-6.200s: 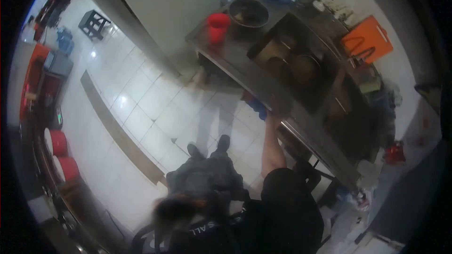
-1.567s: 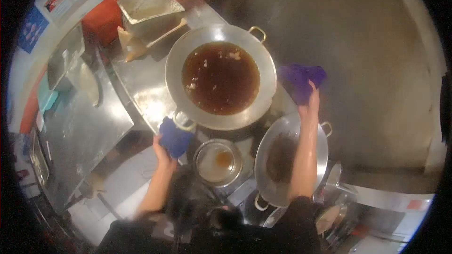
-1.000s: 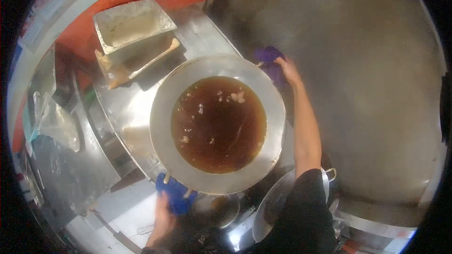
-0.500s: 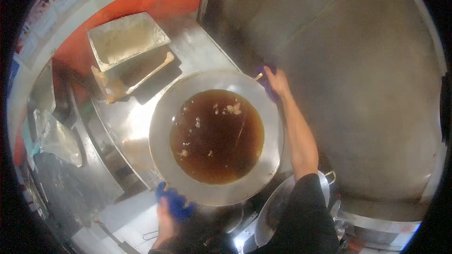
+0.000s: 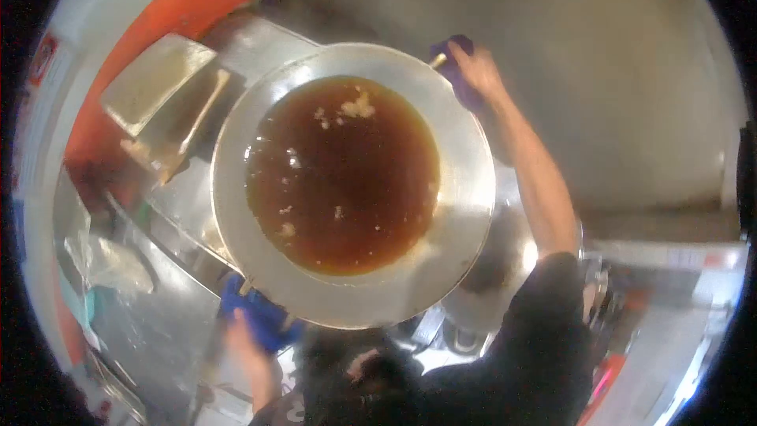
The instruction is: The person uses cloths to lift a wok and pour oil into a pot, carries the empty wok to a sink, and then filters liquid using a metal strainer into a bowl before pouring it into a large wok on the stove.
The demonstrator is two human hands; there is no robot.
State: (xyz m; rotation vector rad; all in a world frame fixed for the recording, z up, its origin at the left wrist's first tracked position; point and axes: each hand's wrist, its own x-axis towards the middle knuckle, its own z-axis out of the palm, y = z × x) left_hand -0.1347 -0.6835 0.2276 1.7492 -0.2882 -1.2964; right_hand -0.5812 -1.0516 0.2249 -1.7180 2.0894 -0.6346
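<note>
A wide metal wok (image 5: 465, 213) holds dark brown liquid (image 5: 343, 177) with pale bits floating in it. My left hand (image 5: 251, 343) is closed on a blue cloth (image 5: 264, 317) at the wok's lower-left handle. At the upper right, my right hand (image 5: 477, 71) grips a purple cloth (image 5: 460, 83) around the other handle, part of which sticks out brass-coloured. Both cloths touch the wok's rim. The wok looks level.
A rectangular metal tray (image 5: 158, 83) and a wooden-looking utensil (image 5: 203, 110) lie on the steel counter at the upper left. Clear plastic bags (image 5: 114, 264) sit at the far left. Below the wok, a second wok (image 5: 505, 256) is partly covered by my right arm.
My hands have gone from beside the wok to its two handles, cloths in them. The wok now appears larger and nearer, and the view has turned toward the right.
</note>
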